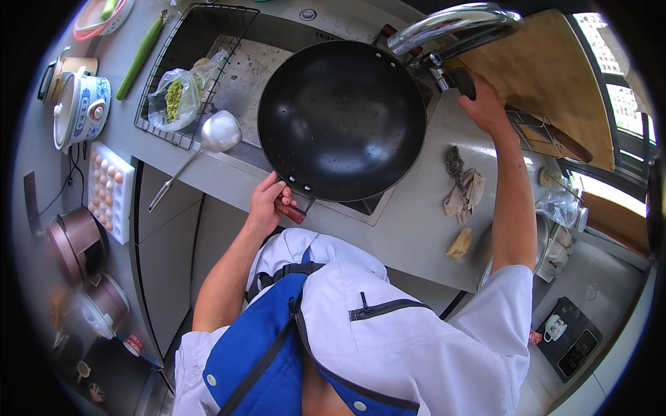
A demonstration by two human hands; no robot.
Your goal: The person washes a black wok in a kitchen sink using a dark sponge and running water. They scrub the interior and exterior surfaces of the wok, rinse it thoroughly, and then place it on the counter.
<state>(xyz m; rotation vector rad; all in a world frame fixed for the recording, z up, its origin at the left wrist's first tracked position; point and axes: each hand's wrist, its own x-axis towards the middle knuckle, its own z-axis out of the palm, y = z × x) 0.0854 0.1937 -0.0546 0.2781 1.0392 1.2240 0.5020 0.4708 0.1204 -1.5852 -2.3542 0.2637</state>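
A large black wok (343, 119) lies over the sink, its inside facing up and dotted with small specks. My left hand (268, 203) grips its near reddish-brown wooden handle (291, 212). My right hand (484, 104) is closed around a dark object (462, 82) right beside the base of the chrome faucet (452, 26); the fingers partly hide what it is. The faucet's curved spout reaches over the wok's far right rim, close to the second handle. Left of the wok, a metal ladle (221, 131) rests bowl-up at the sink's edge, its handle sticking out past the counter front.
A wire basket (192, 73) with a plastic bag of green bits (176, 99) hangs in the sink. Steel wool (454, 164), a rag (464, 195) and a yellowish scrap (460, 243) lie right. A wooden board (551, 88) leans behind my right arm. An egg tray (110, 192) stands left.
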